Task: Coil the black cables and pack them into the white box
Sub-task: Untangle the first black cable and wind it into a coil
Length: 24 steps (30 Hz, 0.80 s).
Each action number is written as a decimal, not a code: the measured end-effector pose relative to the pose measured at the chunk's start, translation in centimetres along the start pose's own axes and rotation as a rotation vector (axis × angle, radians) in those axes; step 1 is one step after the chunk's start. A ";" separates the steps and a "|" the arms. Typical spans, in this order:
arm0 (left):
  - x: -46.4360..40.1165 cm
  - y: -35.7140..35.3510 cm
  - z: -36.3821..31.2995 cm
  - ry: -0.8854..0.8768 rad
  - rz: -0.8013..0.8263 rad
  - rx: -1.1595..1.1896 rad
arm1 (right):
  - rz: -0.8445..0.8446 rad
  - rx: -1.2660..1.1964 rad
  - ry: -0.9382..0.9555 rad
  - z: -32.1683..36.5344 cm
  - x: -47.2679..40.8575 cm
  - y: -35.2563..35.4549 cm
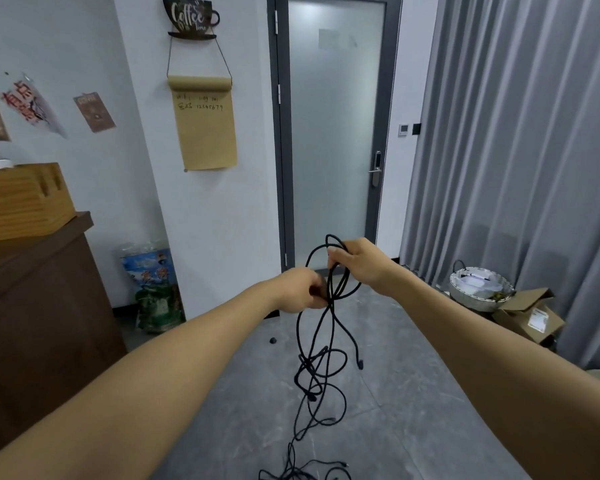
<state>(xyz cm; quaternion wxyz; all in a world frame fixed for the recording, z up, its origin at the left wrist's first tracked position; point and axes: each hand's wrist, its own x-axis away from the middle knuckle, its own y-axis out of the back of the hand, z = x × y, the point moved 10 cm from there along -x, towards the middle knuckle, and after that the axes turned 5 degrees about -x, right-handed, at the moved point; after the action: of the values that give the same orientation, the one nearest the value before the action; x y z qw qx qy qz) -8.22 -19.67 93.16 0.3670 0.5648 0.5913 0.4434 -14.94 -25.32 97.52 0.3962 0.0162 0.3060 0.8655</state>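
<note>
I had both arms out in front of me, standing on the grey floor point(395, 427) facing the frosted glass door point(333, 133). My right hand point(355, 263) was raised a little higher than the other, its fingers curled round the top of a few loops of the black cables point(321, 372). My left hand point(302, 291) sat lower and just beside it, fingers closed on the strands where they crossed; I thought it pinched a plug or a thicker piece there, but the blur made that hard to say.

From the hands the cables hung down in a loose tangle, one free end dangling with its plug off to the right, and the rest trailing onto the floor at my feet, where more strands lay spread at the bottom edge of the view.

As I judged it, the coiling had only begun: a couple of rough loops were gathered and most of the length was unwound and knotted together. I could not see a white box anywhere; the only containers in sight were a woven basket point(480, 289) and an open cardboard box point(530, 317) by the curtain point(516, 133). So the packing step was all to come.
</note>
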 end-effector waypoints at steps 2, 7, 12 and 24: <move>-0.2 0.5 -0.1 0.007 -0.080 0.051 | -0.028 -0.038 -0.002 -0.2 0.2 0.6; 0.2 1.8 1.1 0.055 -0.202 0.383 | -0.086 -0.013 -0.107 -2.8 0.2 2.0; 0.8 2.7 3.9 0.130 -0.288 0.848 | -0.178 -0.021 -0.253 -6.2 0.4 4.1; 1.9 6.1 6.5 0.152 -0.523 1.352 | -0.185 0.353 -0.537 -11.4 1.8 4.7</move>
<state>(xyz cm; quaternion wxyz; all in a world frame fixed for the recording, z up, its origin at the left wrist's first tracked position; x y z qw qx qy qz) -0.19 -17.31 96.78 -0.0102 0.4761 0.8754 -0.0829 -22.43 -32.33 90.38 0.5305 0.2844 0.3362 0.7243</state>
